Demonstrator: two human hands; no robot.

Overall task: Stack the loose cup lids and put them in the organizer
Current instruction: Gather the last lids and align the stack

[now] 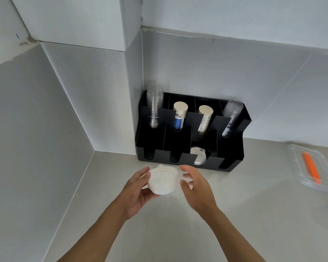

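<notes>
I stand at the corner of a pale counter, with walls closing it on the left and behind, and the black organizer pushed back into that corner against the rear wall. Between its front edge and my hands runs only a narrow strip of bare counter; nearer me the surface lies open and wide. To the right, well apart, a clear tray holding something orange sits near the counter's edge. My left hand grips a stack of white lids, fingers curled round its side, held just above the counter in front of the organizer's second front slot from the left. My right hand is open and empty, fingers spread, just beside the stack but not touching it. The lids are round, translucent white, nested with their rims stepped. One more white lid leans inside the third front slot. Behind, the rear slots hold clear cups, a paper cup stack with a blue band, another printed paper stack, and more clear cups; the print on them is too small to read.
</notes>
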